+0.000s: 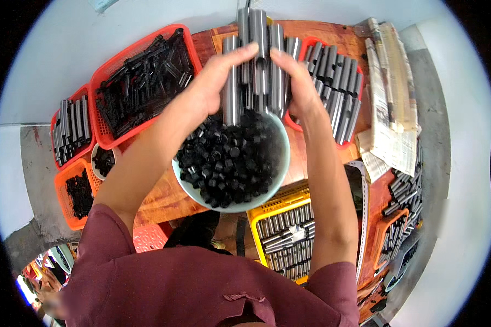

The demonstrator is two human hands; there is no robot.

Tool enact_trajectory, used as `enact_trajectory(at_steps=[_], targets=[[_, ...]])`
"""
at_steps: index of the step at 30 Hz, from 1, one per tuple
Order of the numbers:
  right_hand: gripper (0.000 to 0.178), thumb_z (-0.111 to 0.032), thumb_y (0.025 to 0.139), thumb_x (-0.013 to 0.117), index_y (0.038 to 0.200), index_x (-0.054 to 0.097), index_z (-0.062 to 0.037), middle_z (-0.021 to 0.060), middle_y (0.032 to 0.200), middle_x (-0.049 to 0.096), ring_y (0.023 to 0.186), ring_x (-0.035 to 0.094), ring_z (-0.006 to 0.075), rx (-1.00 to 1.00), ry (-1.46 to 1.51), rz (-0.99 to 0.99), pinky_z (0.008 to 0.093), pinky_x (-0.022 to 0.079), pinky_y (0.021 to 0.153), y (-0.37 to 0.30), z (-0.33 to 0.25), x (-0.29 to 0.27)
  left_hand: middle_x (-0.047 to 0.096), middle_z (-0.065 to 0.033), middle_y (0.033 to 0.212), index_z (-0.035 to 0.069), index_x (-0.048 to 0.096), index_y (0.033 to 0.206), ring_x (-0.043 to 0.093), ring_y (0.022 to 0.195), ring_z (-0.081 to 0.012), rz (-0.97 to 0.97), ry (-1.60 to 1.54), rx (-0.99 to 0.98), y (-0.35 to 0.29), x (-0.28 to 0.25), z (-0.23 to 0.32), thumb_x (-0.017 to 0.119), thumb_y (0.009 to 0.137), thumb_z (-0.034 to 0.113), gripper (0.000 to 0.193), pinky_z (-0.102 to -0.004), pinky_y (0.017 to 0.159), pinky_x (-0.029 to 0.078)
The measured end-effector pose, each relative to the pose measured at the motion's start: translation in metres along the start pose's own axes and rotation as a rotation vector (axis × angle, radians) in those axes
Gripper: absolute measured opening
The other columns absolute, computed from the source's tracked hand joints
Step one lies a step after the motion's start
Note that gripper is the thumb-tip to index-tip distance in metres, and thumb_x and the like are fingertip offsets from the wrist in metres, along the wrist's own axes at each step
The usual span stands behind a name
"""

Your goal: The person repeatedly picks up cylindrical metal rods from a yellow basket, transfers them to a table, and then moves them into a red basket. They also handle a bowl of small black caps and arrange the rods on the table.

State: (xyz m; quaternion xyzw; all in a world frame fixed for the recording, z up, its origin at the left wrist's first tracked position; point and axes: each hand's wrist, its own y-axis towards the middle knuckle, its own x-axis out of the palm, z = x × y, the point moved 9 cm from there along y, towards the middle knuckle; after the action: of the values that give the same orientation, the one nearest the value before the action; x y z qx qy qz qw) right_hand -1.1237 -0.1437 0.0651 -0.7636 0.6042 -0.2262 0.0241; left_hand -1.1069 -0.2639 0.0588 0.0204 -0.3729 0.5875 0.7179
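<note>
Between my two hands, a bundle of several shiny metal tubes (261,79) is held up above the table. My left hand (214,82) is closed round its left side, with the thumb lying across the front. On the right side my right hand (301,82) grips the same bundle, thumb toward the middle. The tubes stand roughly parallel, with their ends at uneven heights, and a dark hole shows in one of them. Just below is a pale green bowl (285,158) full of small black plugs (229,163). Most of my fingers are hidden behind the tubes.
Right of the bundle, a red basket (360,82) holds more tubes. At left are a large red basket (95,87) of black parts, a smaller red one (54,136) and an orange one (60,199). A yellow crate (255,229) of tubes stands below; folded newspapers (393,98) lie right.
</note>
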Motion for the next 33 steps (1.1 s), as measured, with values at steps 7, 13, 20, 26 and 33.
enact_trajectory(at_steps=[7,13,20,26,33], targets=[[0.054,-0.046,0.082,0.07,0.116,0.062,-0.0054,0.0089,0.099,0.069,0.085,0.068,0.0198,0.18,0.111,-0.071,0.0346,0.056,0.078,0.141,0.082,-0.009,0.07,-0.0078,0.097,0.006,0.065,0.108,0.068,0.084,-0.0202,0.098,-0.112,-0.046,0.12,-0.102,-0.018,0.076,0.081,0.041,0.045,-0.0398,0.079,0.058],[0.052,-0.043,0.084,0.069,0.119,0.06,-0.0057,0.0094,0.107,0.068,0.092,0.066,0.0213,0.335,0.083,0.001,0.0364,0.053,0.085,0.164,0.138,-0.038,0.069,-0.0088,0.096,0.007,0.066,0.106,0.068,0.081,-0.0216,0.272,-0.141,-0.158,0.15,-0.137,-0.067,0.076,0.081,0.043,0.045,-0.0412,0.077,0.058],[0.058,-0.041,0.085,0.068,0.12,0.058,0.004,0.0154,0.107,0.067,0.09,0.067,0.0222,0.344,-0.1,0.007,0.0368,0.054,0.081,0.169,0.142,-0.054,0.069,-0.0093,0.097,0.005,0.064,0.108,0.068,0.081,-0.022,0.273,-0.107,-0.138,0.161,-0.147,-0.078,0.076,0.082,0.037,0.044,-0.0397,0.076,0.058],[0.06,-0.037,0.087,0.064,0.115,0.056,0.0152,0.0198,0.101,0.068,0.083,0.068,0.0254,0.313,-0.435,0.034,0.0379,0.053,0.074,0.171,0.132,-0.064,0.067,-0.0147,0.103,-0.003,0.059,0.115,0.068,0.088,-0.0241,0.359,0.088,-0.055,0.176,-0.167,-0.09,0.077,0.082,0.03,0.049,-0.0426,0.076,0.058],[0.056,-0.037,0.09,0.059,0.109,0.059,0.0158,0.0173,0.088,0.068,0.084,0.067,0.0241,0.33,-0.948,0.102,0.0397,0.052,0.077,0.186,0.131,-0.107,0.067,-0.0184,0.102,-0.011,0.059,0.111,0.067,0.088,-0.0255,0.387,0.325,-0.096,0.187,-0.147,-0.106,0.072,0.085,0.02,0.042,-0.0393,0.074,0.054]])
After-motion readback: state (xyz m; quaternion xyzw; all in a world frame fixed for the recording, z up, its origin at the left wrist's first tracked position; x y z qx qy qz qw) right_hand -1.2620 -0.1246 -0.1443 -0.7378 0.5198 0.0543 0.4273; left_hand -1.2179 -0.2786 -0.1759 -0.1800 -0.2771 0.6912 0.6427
